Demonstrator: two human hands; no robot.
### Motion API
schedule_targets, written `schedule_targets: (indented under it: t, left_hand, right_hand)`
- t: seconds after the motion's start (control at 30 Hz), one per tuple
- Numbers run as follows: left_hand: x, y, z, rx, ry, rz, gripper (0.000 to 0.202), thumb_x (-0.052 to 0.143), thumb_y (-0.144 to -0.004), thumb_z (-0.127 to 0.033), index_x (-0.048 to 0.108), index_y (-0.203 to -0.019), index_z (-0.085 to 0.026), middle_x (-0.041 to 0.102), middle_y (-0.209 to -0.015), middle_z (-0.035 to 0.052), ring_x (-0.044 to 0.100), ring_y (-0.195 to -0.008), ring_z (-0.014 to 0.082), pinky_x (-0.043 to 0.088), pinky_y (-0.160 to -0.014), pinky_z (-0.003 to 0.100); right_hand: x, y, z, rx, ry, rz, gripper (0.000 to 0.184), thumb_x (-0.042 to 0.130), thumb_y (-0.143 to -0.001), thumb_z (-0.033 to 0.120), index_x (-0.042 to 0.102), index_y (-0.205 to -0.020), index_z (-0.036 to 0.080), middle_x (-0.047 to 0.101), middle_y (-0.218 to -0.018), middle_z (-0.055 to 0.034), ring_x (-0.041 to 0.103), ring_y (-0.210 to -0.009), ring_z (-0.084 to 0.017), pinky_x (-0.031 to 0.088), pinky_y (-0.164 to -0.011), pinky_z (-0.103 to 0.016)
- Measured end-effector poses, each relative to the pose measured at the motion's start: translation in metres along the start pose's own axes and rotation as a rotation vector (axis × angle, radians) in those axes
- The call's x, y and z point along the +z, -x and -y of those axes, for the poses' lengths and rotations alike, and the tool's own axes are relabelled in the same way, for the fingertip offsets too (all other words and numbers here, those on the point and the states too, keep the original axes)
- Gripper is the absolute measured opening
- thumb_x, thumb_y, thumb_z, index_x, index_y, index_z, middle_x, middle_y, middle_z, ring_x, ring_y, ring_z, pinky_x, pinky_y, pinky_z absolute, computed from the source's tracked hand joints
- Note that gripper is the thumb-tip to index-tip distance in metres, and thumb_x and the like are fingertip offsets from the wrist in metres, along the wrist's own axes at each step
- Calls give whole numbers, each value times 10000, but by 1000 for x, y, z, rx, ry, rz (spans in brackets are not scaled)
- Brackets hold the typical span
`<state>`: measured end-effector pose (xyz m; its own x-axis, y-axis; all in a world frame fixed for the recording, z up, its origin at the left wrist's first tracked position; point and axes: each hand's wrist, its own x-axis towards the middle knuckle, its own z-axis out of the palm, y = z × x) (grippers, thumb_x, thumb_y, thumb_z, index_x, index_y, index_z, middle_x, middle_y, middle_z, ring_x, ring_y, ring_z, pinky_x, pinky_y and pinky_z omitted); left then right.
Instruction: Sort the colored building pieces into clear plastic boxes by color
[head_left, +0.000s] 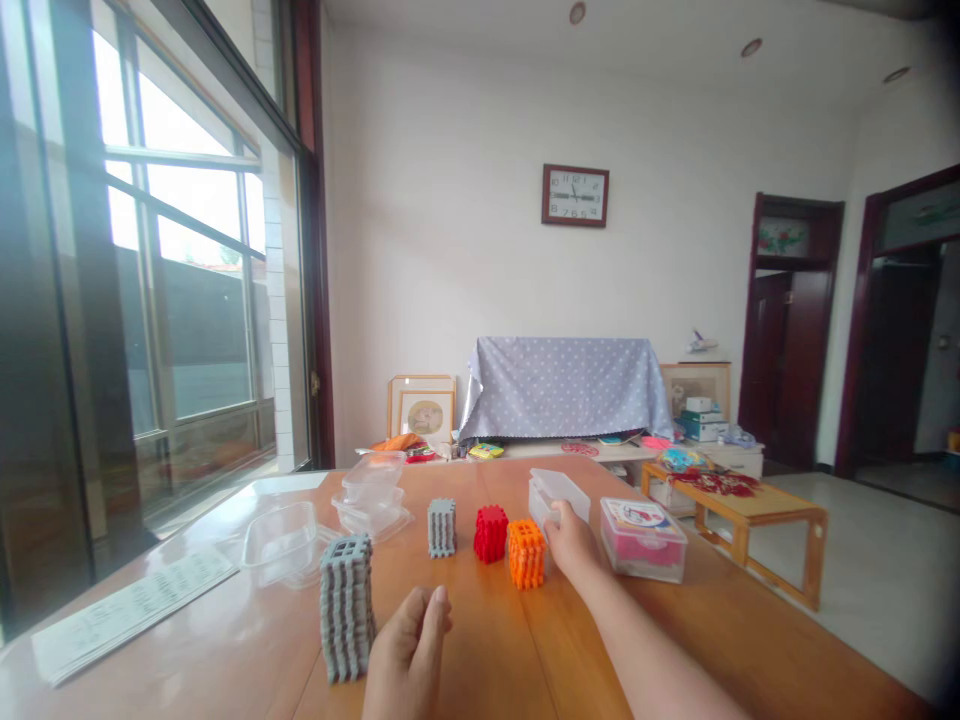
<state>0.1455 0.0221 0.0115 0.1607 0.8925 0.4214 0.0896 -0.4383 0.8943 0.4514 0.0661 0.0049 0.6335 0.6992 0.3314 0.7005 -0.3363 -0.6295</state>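
Note:
My right hand (pixel 574 540) reaches forward and grips the near side of a clear plastic box (pixel 546 492). Close to my right hand stand an orange stack of interlocking plastic pieces (pixel 526 556) and a red stack (pixel 490 534). My left hand (pixel 411 645) is closed at the front of the table, thumb on top; what lies inside its fingers, if anything, is hidden. Just left of it rises a tall grey stack (pixel 346 610), and a shorter grey stack (pixel 442 528) stands farther back.
Several clear plastic containers (pixel 281 538) sit at the left, near printed sheets (pixel 139 610). A lidded box with pink contents (pixel 643 545) stands on the right of the wooden table (pixel 480 660). Beyond are a low wooden table (pixel 757 510) and a cloth-covered object (pixel 566 390).

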Motion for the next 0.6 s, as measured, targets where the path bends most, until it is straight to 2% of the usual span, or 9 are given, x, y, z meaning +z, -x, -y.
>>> schedule_targets:
  t: [0.1,0.2,0.27,0.4,0.5,0.6]
  left_hand:
    - [-1,0,1,5,-12,4,432,549,-880,-564,517,-658,-195,556,-655,6,558,-679,169,452,-655,234]
    - [-1,1,0,6,-17,-10,420,547,-887,-548,528,-664,-193,556,-651,2,558,-675,166,444,-653,231]
    - [-2,0,0,6,-24,-25,421,538,-895,-541,522,-659,-193,556,-646,0,557,-669,165,438,-652,232]
    - [-5,0,-3,13,-11,-56,421,520,-910,-530,522,-661,-191,569,-652,3,558,-671,165,420,-643,233]
    - [-6,2,-7,1,32,-85,427,501,-918,-533,531,-668,-188,562,-641,2,542,-653,157,413,-632,232]
    - [-8,4,-13,2,61,-121,436,493,-923,-527,505,-648,-189,525,-604,-10,514,-619,145,401,-613,230]
  right_hand:
    - [-3,-1,0,0,4,-27,270,488,-899,369,603,-1110,246,707,-843,-52,644,-761,-209,336,-621,-265]
    - [-14,-1,1,-7,10,-65,248,463,-912,378,596,-1073,245,698,-820,-41,631,-743,-199,328,-617,-257]
    - [-27,2,5,-32,4,-108,252,463,-908,387,596,-1065,242,694,-800,-36,623,-735,-198,327,-620,-257]
    - [-64,19,26,-174,-68,-244,267,492,-873,418,606,-1021,227,669,-726,-20,591,-670,-196,311,-595,-261]
    - [-91,46,49,-261,-171,-223,283,498,-858,449,602,-990,221,608,-625,19,543,-589,-180,297,-561,-257]
    - [-105,80,72,-353,-296,-30,235,507,-845,425,590,-927,221,538,-568,56,479,-528,-146,304,-544,-246]
